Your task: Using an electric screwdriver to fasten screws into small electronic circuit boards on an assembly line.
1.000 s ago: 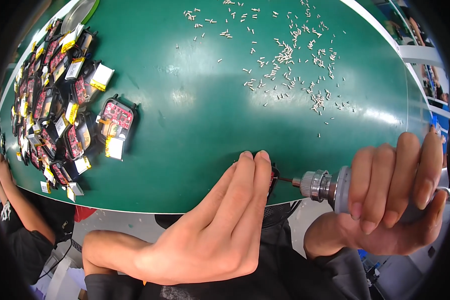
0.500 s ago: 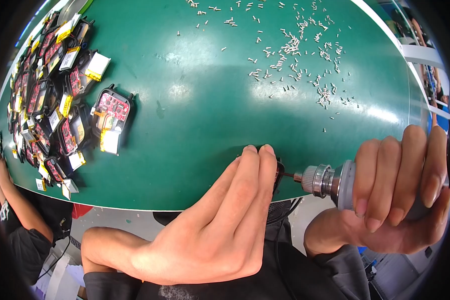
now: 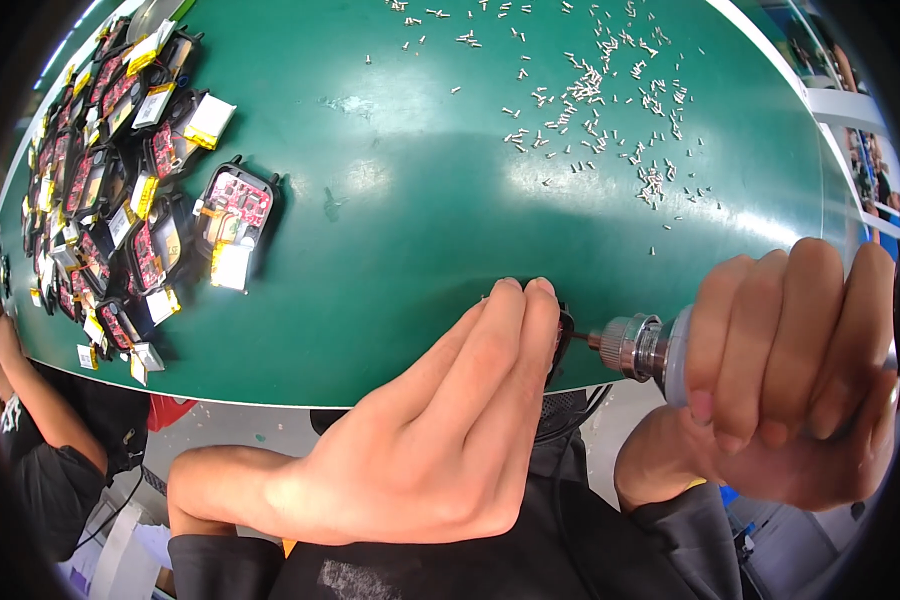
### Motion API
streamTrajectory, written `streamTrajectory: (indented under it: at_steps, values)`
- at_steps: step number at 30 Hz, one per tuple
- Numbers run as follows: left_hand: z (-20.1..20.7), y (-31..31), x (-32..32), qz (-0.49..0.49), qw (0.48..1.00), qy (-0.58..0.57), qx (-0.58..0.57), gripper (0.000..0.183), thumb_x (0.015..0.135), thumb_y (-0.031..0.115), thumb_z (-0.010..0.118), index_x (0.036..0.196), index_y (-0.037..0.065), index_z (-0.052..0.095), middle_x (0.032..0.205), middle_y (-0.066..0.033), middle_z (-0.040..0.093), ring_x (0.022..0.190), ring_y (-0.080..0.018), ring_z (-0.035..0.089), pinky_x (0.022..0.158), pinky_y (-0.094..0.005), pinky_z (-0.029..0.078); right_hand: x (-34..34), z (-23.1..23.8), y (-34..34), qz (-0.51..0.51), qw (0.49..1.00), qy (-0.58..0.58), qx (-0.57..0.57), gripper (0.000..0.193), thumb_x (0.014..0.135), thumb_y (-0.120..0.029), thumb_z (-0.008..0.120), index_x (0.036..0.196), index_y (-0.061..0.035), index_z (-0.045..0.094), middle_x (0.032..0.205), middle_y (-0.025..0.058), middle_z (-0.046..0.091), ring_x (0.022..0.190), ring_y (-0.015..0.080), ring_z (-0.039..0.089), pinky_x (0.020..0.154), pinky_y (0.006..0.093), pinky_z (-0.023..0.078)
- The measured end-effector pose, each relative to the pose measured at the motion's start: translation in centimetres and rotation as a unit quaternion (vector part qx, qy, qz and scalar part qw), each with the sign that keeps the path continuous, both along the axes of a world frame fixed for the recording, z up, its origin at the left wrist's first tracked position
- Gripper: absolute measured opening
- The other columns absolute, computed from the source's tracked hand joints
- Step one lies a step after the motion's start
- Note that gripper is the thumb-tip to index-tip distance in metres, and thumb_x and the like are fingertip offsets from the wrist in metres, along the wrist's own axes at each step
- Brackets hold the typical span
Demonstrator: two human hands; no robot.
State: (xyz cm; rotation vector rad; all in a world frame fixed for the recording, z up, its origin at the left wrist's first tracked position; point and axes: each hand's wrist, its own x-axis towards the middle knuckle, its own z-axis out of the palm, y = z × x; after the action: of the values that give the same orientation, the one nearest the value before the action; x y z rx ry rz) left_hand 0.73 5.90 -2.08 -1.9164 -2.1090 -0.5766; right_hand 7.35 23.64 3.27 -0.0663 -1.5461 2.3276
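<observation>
My left hand [image 3: 435,435] is closed over a black device casing [image 3: 564,345] at the table's near edge. Only a dark strip of the casing shows past my fingers; the rest is hidden beneath them. My right hand [image 3: 785,370] wraps round an electric screwdriver [image 3: 632,347] with a grey body and a ridged metal collar. Held nearly level, the screwdriver points left, and the tip of its thin bit meets the casing's right side. Whether a screw sits at the tip cannot be seen.
Several open black casings [image 3: 150,250] with red circuit boards and silver-yellow battery packs crowd the left side. One such casing [image 3: 238,210] lies apart from them. Loose small screws [image 3: 585,88] are scattered over the far right of the green table [image 3: 370,250]. Another person's arm [image 3: 45,390] shows at the left edge.
The view has shifted slightly. Both hands keep their hold, and the screwdriver bit stays at the casing's side. A little more of the casing's dark edge shows beside my left fingers.
</observation>
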Motion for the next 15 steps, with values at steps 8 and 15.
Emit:
streamTrajectory:
  at_steps: [8,15]
  values:
    - [2.5,-0.8,-0.9,-0.023,0.998,-0.043,-0.029,0.036,0.057,0.004,0.061,0.087,-0.016,0.062,0.101,-0.028,0.062,0.089,-0.0349,0.061,0.078,-0.0371,0.054,-0.7,1.4,-0.8,0.05,0.998,0.025,0.015,0.019,0.089,-0.019,0.051,0.076,-0.0082,0.042,0.055,0.0021,0.044,0.035,0.0088,0.04,0.043,0.0232,0.041]
    - [1.8,-2.7,-0.4,0.041,0.995,-0.088,-0.014,0.036,0.069,0.003,0.059,0.1,-0.015,0.058,0.107,-0.0245,0.058,0.1,-0.035,0.058,0.088,-0.0383,0.049,-0.9,-0.6,0.3,0.061,0.979,0.152,-0.119,0.021,0.084,-0.011,0.06,0.075,-0.0058,0.042,0.052,0.0015,0.042,0.035,0.0099,0.041,0.038,0.0227,0.04]
